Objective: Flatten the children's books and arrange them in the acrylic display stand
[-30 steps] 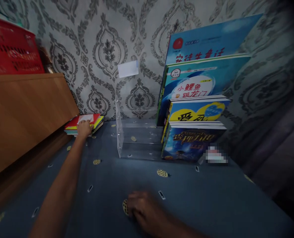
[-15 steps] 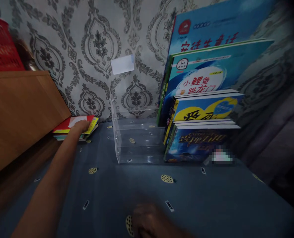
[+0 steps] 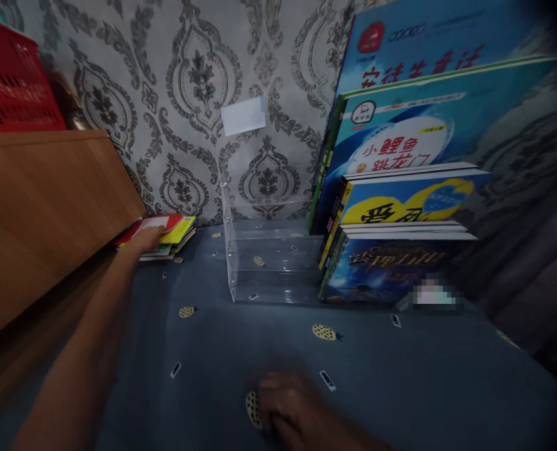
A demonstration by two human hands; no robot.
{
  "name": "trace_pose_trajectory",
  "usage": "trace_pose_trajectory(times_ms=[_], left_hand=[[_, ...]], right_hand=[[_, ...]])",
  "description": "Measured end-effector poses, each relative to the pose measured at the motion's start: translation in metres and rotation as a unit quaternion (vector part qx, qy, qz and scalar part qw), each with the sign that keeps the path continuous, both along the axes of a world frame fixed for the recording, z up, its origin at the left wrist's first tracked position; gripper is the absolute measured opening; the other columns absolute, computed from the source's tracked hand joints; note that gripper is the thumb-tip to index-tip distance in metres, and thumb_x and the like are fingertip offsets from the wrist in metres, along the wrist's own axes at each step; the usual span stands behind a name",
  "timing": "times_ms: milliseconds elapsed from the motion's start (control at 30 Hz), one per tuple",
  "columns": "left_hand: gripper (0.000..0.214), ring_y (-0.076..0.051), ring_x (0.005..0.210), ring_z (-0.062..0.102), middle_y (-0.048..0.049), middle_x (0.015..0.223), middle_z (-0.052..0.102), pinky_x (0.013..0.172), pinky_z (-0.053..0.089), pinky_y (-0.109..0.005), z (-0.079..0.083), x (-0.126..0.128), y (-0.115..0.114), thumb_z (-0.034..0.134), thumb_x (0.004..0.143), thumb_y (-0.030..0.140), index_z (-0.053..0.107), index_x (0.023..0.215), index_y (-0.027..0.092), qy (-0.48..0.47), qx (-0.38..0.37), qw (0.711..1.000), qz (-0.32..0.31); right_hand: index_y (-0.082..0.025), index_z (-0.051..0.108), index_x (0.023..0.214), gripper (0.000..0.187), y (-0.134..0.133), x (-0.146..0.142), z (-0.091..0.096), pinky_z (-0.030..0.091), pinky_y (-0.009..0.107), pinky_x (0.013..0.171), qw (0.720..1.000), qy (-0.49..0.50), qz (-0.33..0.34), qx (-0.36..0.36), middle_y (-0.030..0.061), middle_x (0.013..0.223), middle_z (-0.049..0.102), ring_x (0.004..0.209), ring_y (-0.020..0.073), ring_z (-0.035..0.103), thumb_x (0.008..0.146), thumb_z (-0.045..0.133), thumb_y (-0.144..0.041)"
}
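My left hand [image 3: 143,240] reaches far out and rests on a small stack of flat books [image 3: 175,230] with a red and yellow top cover, lying by the wall. Its fingers curl over the near edge of the stack. My right hand [image 3: 285,407] lies low on the blue patterned cloth [image 3: 400,376] near the front, fingers bent under, with nothing seen in it. A clear acrylic book stand [image 3: 264,257] sits between the two hands, its left part bare. Several upright books [image 3: 391,207] with blue covers fill its right part.
A wooden panel [image 3: 39,207] runs along the left, with a red crate [image 3: 10,88] on top. Grey damask wallpaper [image 3: 203,75] with a small white note [image 3: 243,114] stuck on it closes the back. Dark fabric hangs at the right.
My left hand has slid from the top of the stack toward its near left edge. The view has shifted a little, and my right hand has stayed on the cloth.
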State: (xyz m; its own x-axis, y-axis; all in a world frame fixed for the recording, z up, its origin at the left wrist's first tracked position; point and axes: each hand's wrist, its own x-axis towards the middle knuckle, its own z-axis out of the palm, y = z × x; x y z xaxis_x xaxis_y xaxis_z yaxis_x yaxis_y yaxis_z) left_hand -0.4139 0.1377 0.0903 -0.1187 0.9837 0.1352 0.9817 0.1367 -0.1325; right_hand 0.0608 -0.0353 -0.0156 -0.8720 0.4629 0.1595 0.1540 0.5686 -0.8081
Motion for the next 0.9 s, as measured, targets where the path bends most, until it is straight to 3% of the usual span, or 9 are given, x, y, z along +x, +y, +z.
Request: trace_pose_trajectory(times_ms=[167, 433, 700, 900], left_hand=[[0.053, -0.027, 0.122, 0.062, -0.0099, 0.133, 0.068, 0.100, 0.049, -0.033, -0.003, -0.006, -0.043, 0.049, 0.081, 0.022, 0.060, 0.133, 0.020, -0.006, -0.003, 1.000, 0.017], [0.058, -0.027, 0.130, 0.057, -0.0152, 0.143, 0.059, 0.112, 0.043, -0.039, -0.031, 0.004, -0.107, 0.033, 0.085, 0.011, 0.049, 0.141, 0.014, -0.014, 0.042, 0.999, 0.020], [0.060, -0.029, 0.144, 0.045, -0.0164, 0.147, 0.055, 0.120, 0.035, -0.046, -0.066, 0.023, -0.145, 0.034, 0.086, 0.012, 0.044, 0.145, 0.013, -0.032, 0.099, 0.993, 0.047], [0.062, -0.030, 0.147, 0.042, -0.0172, 0.152, 0.052, 0.122, 0.034, -0.048, -0.086, 0.037, -0.171, 0.033, 0.086, 0.014, 0.042, 0.147, 0.011, -0.031, 0.095, 0.993, 0.061]], right_hand=[[-0.020, 0.056, 0.068, 0.027, 0.001, 0.000, 0.000, 0.042, 0.024, 0.074, 1.000, 0.014, 0.004, -0.002, -0.0002, 0.074, 0.064, 0.078, 0.0149, 0.062, 0.068, 0.045, 0.005], [-0.020, 0.053, 0.065, 0.027, 0.001, -0.003, 0.002, 0.039, 0.024, 0.070, 0.999, 0.030, 0.008, -0.009, -0.0014, 0.069, 0.059, 0.073, 0.0146, 0.058, 0.070, 0.045, 0.004], [-0.019, 0.056, 0.064, 0.026, 0.001, -0.005, -0.001, 0.040, 0.023, 0.071, 0.999, 0.047, 0.009, -0.008, -0.0021, 0.069, 0.060, 0.072, 0.0140, 0.059, 0.070, 0.046, 0.004], [-0.019, 0.056, 0.062, 0.027, 0.002, -0.006, -0.002, 0.038, 0.022, 0.067, 0.999, 0.040, 0.008, 0.005, -0.0030, 0.068, 0.059, 0.069, 0.0131, 0.058, 0.067, 0.046, 0.006]])
